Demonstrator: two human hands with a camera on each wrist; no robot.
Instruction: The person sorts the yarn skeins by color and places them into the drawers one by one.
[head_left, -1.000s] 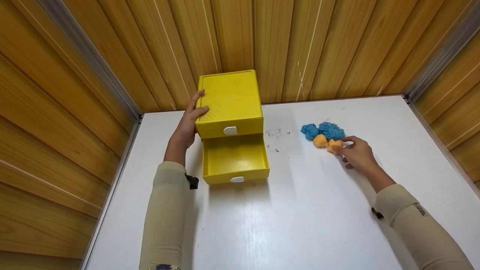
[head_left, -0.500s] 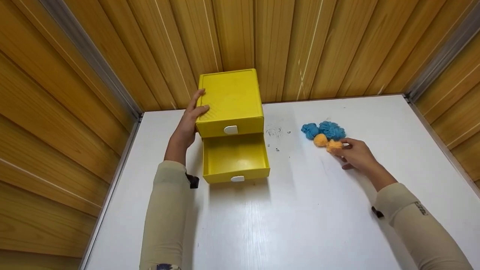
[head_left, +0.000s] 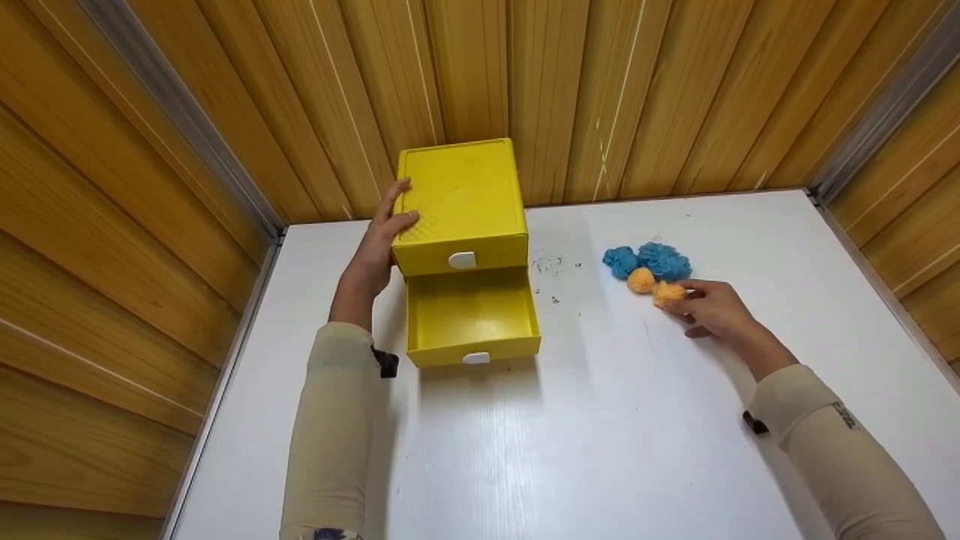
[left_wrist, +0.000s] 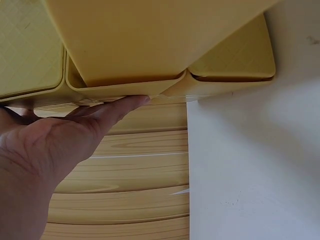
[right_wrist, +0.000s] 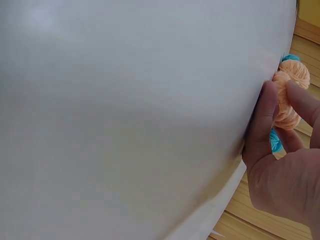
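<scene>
A yellow drawer box (head_left: 461,191) stands near the back wall, its middle drawer (head_left: 472,311) pulled out and bare inside. My left hand (head_left: 371,251) rests against the box's left side, with the thumb and a finger over the top edge. In the left wrist view a finger stretches straight along that side. On the right, my right hand (head_left: 716,311) pinches an orange yarn ball (head_left: 667,295) between thumb and fingers, low at the table. Touching that ball is a second, rounder orange yarn ball (head_left: 640,280). Two blue yarn balls (head_left: 664,260) lie just behind them.
The white table (head_left: 600,435) meets a wood-plank wall (head_left: 585,97) at the back, with more planks on both sides. Small dark marks (head_left: 551,265) dot the tabletop right of the box. Below the pulled drawer, a closed bottom drawer (left_wrist: 235,55) shows in the left wrist view.
My right fingers have closed in on the near orange yarn ball, which has shifted very slightly. The left hand and the drawer box have stayed in place.
</scene>
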